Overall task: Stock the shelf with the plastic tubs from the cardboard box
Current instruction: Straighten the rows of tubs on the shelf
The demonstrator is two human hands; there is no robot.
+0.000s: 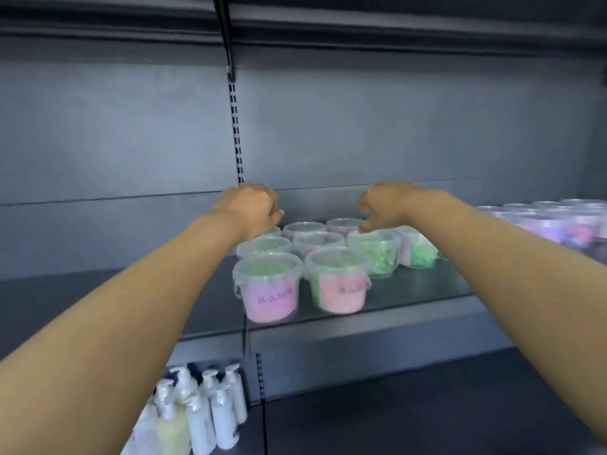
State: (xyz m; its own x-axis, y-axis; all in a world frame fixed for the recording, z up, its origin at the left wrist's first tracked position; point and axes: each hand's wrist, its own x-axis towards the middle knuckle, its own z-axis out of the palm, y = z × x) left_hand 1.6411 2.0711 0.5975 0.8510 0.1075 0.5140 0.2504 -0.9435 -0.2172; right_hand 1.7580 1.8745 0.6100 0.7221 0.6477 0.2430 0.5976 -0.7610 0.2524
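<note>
A: Bottles (197, 412) nearest, then: white pump ones on the lower shelf (394, 421), well below and short of the left hand (249, 205)?

B: Yes. Above them, both bare forearms reach out over the upper shelf (410, 290).

A: And the plastic tubs (317, 239)?

B: Clustered on that upper shelf, under and between the hands. Two stand at the front, short of both hands: a pink-labelled tub (271, 290) and, just beside it, a peach-labelled tub (340, 284). More rows run back beneath the hands.

A: The right hand (384, 205)?

B: Fingers hang curled with nothing in them. The tips are right over the lid of a green-filled tub (374, 251). Touching or just apart, I can't tell; it's blurred.

A: Left hand?

B: Knuckles up, fingers curled under. A half-hidden tub (274, 231) sits just below it; whether the hand grips that one, I can't tell.

A: Further off?

B: Purple tubs (558, 221) well out past the right hand, then the grey back panel (394, 126) beyond both.
</note>
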